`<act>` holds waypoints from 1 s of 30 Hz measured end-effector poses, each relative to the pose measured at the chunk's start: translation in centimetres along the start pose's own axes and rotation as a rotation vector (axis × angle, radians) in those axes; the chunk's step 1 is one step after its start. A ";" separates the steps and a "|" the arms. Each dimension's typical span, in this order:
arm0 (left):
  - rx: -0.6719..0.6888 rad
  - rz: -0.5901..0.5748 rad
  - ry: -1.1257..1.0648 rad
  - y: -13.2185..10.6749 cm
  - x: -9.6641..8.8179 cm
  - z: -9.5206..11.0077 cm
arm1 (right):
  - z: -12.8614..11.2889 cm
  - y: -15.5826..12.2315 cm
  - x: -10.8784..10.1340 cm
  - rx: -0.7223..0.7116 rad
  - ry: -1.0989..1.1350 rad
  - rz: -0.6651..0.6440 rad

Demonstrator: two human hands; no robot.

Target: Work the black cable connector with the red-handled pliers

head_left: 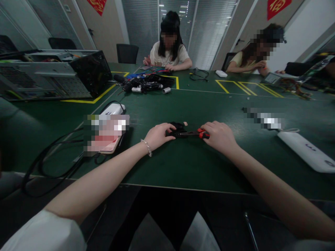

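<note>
My left hand (pixel 157 136), with a bead bracelet on the wrist, is closed round a small black part (pixel 178 127) on the green table (pixel 183 164). My right hand (pixel 220 136) grips the red-and-black handle of a screwdriver (pixel 195 133). The tool lies almost level, its tip pointing left into the black part. Both hands rest on the table top near its middle, a short way from the front edge.
A white power strip (pixel 307 151) lies at the right, and black cables (pixel 52 157) loop at the left. An open computer case (pixel 52 75) stands at the back left. Two other people sit across the table, with tools and wires (pixel 146 83) between them and me.
</note>
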State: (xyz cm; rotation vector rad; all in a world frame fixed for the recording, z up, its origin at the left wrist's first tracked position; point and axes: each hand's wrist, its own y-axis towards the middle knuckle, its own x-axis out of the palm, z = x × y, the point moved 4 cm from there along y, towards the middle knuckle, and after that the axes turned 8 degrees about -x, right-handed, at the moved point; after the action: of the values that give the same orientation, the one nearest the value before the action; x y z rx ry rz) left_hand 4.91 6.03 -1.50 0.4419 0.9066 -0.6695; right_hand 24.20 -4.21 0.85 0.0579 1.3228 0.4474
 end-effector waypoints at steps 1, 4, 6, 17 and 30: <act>0.011 0.004 0.011 0.0 0.0 0.0 | 0.0 0.0 0.0 0.001 -0.003 -0.003; 0.043 0.010 0.061 0.0 0.0 0.2 | 0.0 0.1 0.1 0.004 -0.017 -0.006; 0.045 0.008 0.085 -0.1 -0.1 0.3 | 0.0 0.1 0.2 0.003 -0.015 -0.006; 0.047 -0.023 0.116 -0.1 -0.1 0.7 | 0.0 0.1 0.2 0.005 -0.004 -0.009; 0.047 -0.056 0.101 -0.1 -0.1 0.6 | -0.1 0.1 -0.1 -0.007 0.011 -0.009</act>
State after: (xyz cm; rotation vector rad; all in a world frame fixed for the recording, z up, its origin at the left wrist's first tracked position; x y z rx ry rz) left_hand 5.14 5.65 -1.05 0.4970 1.0033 -0.7255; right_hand 24.05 -4.16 0.98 0.0435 1.3313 0.4453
